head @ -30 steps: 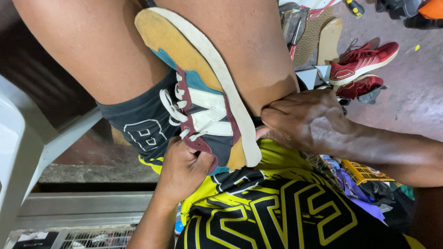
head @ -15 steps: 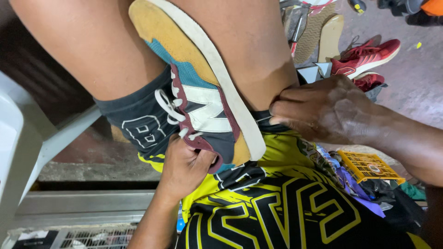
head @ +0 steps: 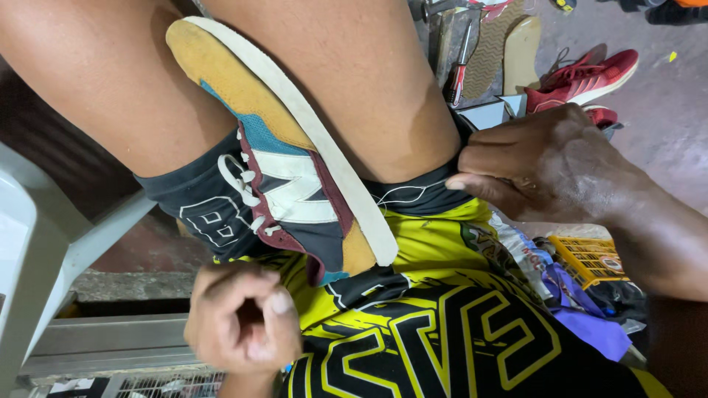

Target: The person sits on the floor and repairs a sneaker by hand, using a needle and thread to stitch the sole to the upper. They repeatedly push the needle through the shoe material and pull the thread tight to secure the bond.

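A sneaker in mustard, teal, maroon and white, with a pale sole, is wedged sole-up between my bare thighs, above my yellow-and-black shirt. My right hand is to the right of the shoe, thumb and fingers pinched on a thin white thread that runs back to the sole's edge. My left hand hangs below the shoe's heel opening, curled into a fist and clear of the shoe. A small blue bit shows under the fist; I cannot tell what it is.
Red sneakers and loose soles lie on the concrete floor at the upper right, beside a red-handled tool. A yellow plastic crate and bags sit under my right forearm. A white plastic chair stands at the left.
My left hand has dropped away from the shoe's opening and closed into a fist. My right hand has moved rightward, drawing the thread out from the sole.
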